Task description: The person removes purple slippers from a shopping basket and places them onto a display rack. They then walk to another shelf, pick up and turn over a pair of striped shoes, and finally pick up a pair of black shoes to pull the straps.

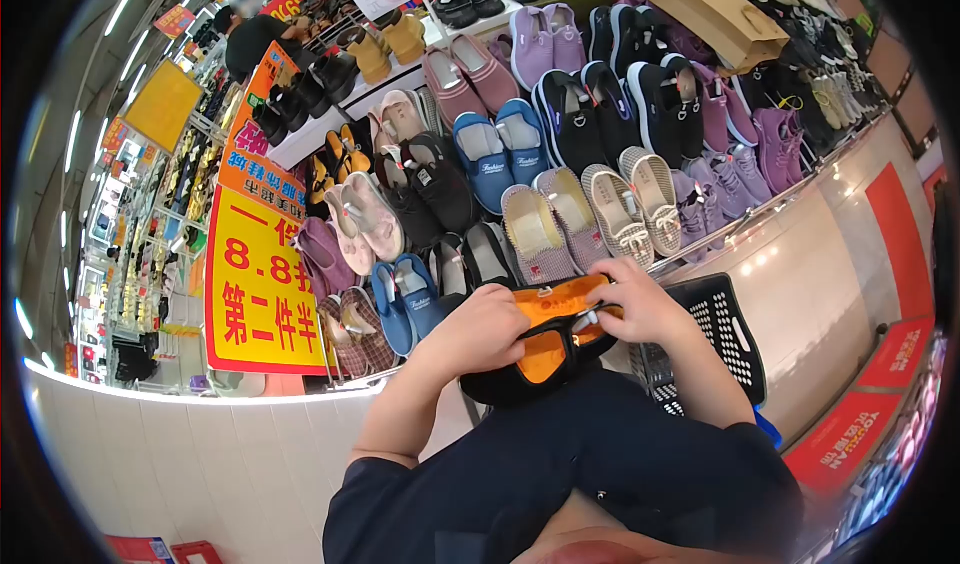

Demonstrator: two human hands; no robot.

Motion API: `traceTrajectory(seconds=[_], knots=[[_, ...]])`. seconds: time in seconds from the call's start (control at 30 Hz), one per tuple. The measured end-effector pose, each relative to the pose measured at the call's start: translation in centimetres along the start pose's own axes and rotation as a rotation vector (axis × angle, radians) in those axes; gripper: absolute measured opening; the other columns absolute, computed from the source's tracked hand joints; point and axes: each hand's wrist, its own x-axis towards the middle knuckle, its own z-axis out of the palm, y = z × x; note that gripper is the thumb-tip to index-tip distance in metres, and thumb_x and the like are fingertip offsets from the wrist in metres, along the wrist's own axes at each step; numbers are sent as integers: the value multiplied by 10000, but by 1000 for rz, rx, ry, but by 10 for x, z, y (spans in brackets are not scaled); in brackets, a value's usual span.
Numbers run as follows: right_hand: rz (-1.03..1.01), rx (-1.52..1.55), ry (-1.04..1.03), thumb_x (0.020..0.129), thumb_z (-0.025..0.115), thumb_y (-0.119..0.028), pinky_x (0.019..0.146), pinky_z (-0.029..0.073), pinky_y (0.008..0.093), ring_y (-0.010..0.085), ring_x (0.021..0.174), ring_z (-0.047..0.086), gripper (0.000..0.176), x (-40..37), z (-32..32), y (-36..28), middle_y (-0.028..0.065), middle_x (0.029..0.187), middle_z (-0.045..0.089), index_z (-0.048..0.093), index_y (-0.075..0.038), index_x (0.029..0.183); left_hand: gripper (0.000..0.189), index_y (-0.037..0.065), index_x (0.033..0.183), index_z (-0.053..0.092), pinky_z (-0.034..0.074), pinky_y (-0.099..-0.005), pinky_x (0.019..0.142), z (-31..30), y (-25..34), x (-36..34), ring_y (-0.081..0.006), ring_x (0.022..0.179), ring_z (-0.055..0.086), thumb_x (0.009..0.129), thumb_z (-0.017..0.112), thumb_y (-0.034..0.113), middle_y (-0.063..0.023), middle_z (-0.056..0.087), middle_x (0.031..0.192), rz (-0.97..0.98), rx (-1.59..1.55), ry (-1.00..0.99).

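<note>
A pair of black shoes with orange insides (545,356) is held up close to my body, in front of the shoe display. My left hand (488,326) has its fingers closed around the left edge of the pair. At the opposite side, my right hand (632,302) pinches the rim, with a small pale tag or strip by its fingertips. Just beyond my hands sit beige checked slip-ons (535,232) and bow-tied loafers (620,211). Blue slippers (405,299) lie left of my left hand, on the display.
A black perforated basket (705,334) is beside my right forearm. Rows of shoes fill the sloped display, with a cardboard box (715,14) on top. A yellow-and-red sign (262,279) stands at its left end. Another person (255,44) is far back left.
</note>
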Motion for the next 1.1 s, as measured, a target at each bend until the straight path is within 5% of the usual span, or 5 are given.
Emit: traceTrajectory(seconds=[0.23,0.47,0.57,0.8,1.1], knots=[[123,-221,-180,729,755,-193,1009,437,415,333,1180,514,206,-29,-18,-1,126,1257,575,733,-59,883,152,39,647,650,454,-366,851,2,23,39,-272,799,587,686,650,187,-91,620,669,85,172,-117],[125,-94,-163,739,756,-150,1011,461,426,372,1188,538,182,-38,-19,9,175,1258,573,726,-20,862,490,151,1323,591,418,-473,985,-7,26,24,-295,897,583,843,677,191,-102,606,927,47,-52,-90],[145,-78,-149,743,758,-160,1003,468,425,367,1190,543,188,-40,-23,7,174,1260,575,725,-19,863,482,215,1339,579,391,-524,1032,-7,30,8,-296,928,575,869,681,239,-91,550,903,111,-78,-115],[180,-55,-119,721,777,-148,990,470,416,357,1174,553,175,-40,-28,-1,169,1244,584,727,-19,829,394,90,720,721,378,-507,1076,8,35,3,-295,929,562,863,689,455,-99,521,863,167,18,-16],[126,-33,84,703,782,-102,957,460,419,372,1128,547,165,-35,-41,-26,174,1203,578,682,2,784,235,90,676,654,390,-493,1067,-25,38,3,-256,964,611,802,743,267,-55,559,838,170,95,171]])
